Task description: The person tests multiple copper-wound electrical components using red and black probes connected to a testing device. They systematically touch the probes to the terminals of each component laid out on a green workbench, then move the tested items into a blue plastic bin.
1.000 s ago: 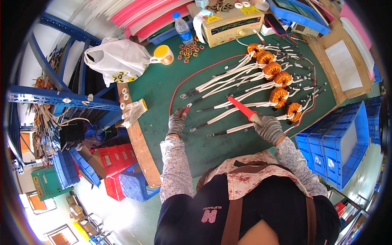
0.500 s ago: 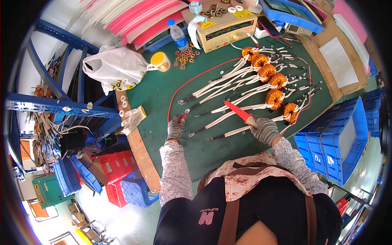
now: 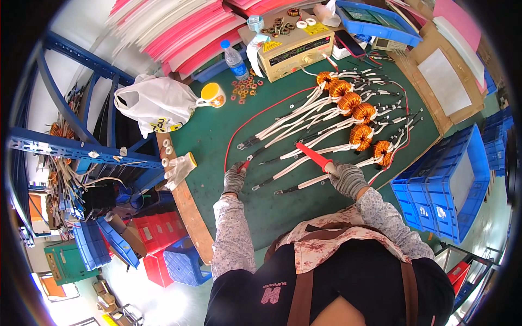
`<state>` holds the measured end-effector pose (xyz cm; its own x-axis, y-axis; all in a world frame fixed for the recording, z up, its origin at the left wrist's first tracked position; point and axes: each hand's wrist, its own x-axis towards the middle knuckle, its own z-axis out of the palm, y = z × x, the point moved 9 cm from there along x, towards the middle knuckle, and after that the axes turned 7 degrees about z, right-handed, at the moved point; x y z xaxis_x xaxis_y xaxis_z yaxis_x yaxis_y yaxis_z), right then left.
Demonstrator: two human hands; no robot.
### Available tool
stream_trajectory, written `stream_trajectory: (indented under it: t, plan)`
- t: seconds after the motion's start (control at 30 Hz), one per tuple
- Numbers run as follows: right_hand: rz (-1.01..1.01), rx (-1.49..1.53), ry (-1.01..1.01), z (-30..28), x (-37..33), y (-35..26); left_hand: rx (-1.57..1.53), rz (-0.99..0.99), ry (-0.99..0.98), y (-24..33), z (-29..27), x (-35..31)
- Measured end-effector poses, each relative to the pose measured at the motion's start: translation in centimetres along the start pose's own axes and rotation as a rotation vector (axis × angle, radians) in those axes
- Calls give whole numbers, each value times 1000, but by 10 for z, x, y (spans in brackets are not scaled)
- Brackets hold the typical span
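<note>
My left hand (image 3: 234, 179), in a grey work glove, is closed on a small red clip (image 3: 245, 165) at a lug-ended cable of one of the coils. A thin red wire (image 3: 230, 142) curves away from near that hand. My right hand (image 3: 349, 180), gloved the same way, grips a long red test probe (image 3: 314, 157) that points left and away from me over the cables. Whether its tip touches a cable cannot be made out. Several copper-wound ring coils (image 3: 361, 137) lie in a slanting row, with white-sleeved cables (image 3: 296, 166) spread to both sides.
Behind the coils stands a beige bench instrument (image 3: 296, 54). A water bottle (image 3: 235, 61), a yellow-rimmed mug (image 3: 211, 95), small rings (image 3: 246, 89) and a white bag (image 3: 155, 103) sit at the back left. Blue crates (image 3: 440, 187) stand to the right; a blue metal rack (image 3: 76, 145) is on the left.
The whole view has shifted slightly. The probe tip has come a little nearer to me; both hands keep their grips, and the coils appear unmoved.
</note>
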<state>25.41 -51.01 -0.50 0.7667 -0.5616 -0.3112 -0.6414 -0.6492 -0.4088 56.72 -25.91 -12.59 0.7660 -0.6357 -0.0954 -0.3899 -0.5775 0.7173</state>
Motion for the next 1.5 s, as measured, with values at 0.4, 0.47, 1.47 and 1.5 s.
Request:
stream_trajectory:
  t: [0.4, 0.47, 1.47, 1.5]
  plan:
    - [-29, -5, 40, 0, 4, 5, -141, 6, 55, 8, -12, 2]
    - [-16, -7, 47, -5, 3, 6, -227, -16, 97, 33, -20, 4]
    - [57, 14, 180, -36, 14, 21, 63, -26, 54, 20, -24, 24]
    - [63, 1, 168, -35, 13, 22, 64, -22, 57, 21, -24, 23]
